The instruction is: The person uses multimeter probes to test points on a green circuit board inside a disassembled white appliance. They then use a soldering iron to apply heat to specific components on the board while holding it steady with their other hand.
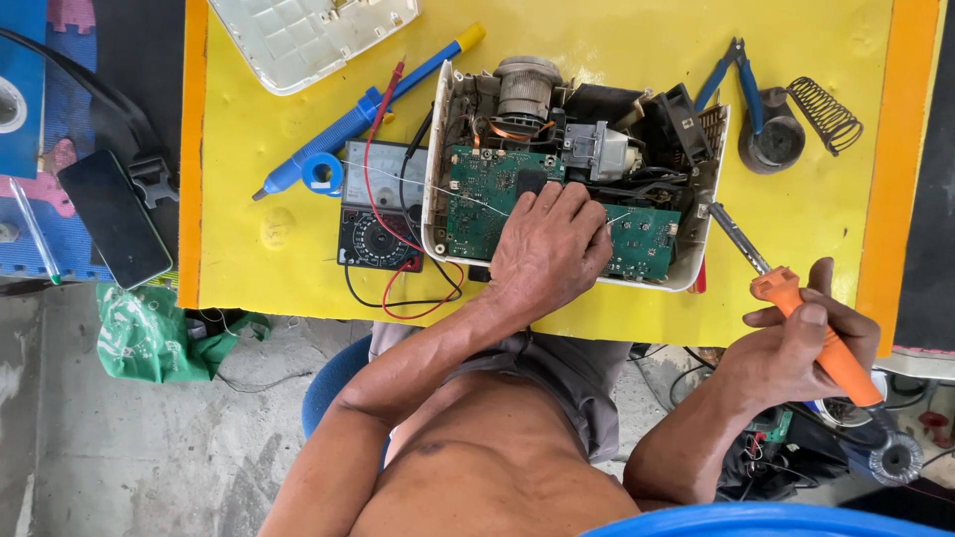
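An opened white appliance casing [434,169] lies on the yellow mat [796,229], showing green circuit boards [485,189], a motor [600,151] and a coil. My left hand [549,249] rests on the boards and pinches a thin strand of solder wire [418,181] that runs off to the left. My right hand [801,343] grips an orange-handled soldering iron [826,333]; its metal tip [718,217] points at the casing's right edge, close to it.
Left of the casing lie an analogue multimeter [378,224] with red and black leads, a blue solder roll [322,174] and a blue desoldering pump [348,124]. A white cover [298,40] sits at top, blue pliers [731,70] and an iron stand [786,134] at right, a phone [114,219] far left.
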